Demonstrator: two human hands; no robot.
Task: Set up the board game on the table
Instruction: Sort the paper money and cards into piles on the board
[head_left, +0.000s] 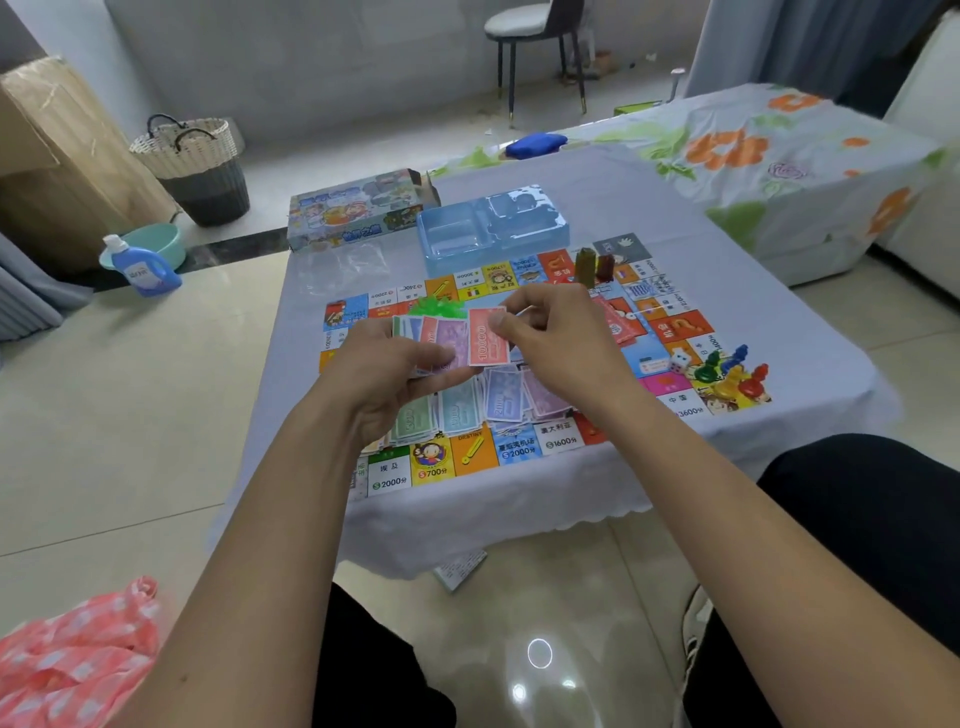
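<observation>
Fingers: right hand (550, 332) pinches red note (487, 336); left hand (395, 374) grips fan (431, 332), probably mixed. Drop on matching pile above board (675, 327).

On the red note (487, 336) your right hand (561, 338) pinches, you can read "10000". Along the near edge of the game board (670, 332), left to right, squares read "2000分", "700分", "DESTINY", "2000分", "1600分"; at its near right corner, "3600分". Far-edge squares and the game box (358, 210) lettering are too blurred to read.
</observation>
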